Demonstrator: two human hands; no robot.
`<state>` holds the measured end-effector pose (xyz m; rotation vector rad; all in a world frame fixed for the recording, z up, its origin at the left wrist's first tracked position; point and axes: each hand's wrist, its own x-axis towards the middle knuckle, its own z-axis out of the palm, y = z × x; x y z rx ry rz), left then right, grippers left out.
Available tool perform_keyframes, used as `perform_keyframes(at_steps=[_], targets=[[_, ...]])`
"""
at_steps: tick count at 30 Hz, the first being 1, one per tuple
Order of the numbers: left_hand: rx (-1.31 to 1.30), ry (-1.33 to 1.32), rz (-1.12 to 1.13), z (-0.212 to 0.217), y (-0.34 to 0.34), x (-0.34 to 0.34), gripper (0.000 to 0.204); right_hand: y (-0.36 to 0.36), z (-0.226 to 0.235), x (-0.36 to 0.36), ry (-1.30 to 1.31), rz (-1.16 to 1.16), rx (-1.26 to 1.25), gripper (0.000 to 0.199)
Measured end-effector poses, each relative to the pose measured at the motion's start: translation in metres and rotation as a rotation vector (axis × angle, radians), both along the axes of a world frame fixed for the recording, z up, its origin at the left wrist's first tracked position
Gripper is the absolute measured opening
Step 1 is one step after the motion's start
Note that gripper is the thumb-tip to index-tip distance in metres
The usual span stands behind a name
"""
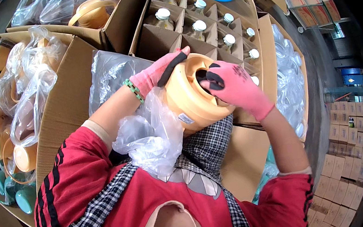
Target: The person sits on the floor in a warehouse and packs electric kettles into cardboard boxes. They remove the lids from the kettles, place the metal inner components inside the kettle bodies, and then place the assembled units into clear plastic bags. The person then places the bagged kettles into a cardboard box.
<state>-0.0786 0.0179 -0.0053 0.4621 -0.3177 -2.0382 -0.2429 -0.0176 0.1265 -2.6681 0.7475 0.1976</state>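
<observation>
My left hand [156, 72] wraps around the side of a yellow plastic jug [190, 95], held up over the divided carton of capped bottles [199, 26]. My right hand [233, 84] curls at the jug's mouth, fingertips hooked inside. A crumpled clear bag [149, 134] hangs below my left wrist.

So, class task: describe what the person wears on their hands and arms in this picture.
Both hands wear pink knitted gloves with black-coated fingertips: the left hand and the right hand. A green beaded bracelet circles the left wrist. Short red sleeves, the left one black-striped, leave the forearms uncovered.
</observation>
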Motion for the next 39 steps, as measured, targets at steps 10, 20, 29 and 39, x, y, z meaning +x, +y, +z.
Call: perform_keyframes(at_steps=[10, 20, 29, 39], targets=[[-0.355, -0.584, 0.237, -0.016, 0.006, 0.015, 0.035, -0.02, 0.006, 0.01, 0.183, 0.701, -0.353, 0.012], [-0.354, -0.69, 0.256, -0.01, 0.003, 0.01, 0.036, -0.013, -0.005, 0.021, 0.359, 0.478, -0.192, 0.021], [-0.253, -0.495, 0.299, 0.0, 0.01, 0.012, 0.032, 0.035, -0.009, 0.019, -0.14, 0.098, -0.353, 0.017], [-0.197, -0.505, 0.21, -0.026, -0.014, 0.002, 0.03, 0.108, -0.172, -0.02, -0.329, 0.65, -0.276, 0.029]])
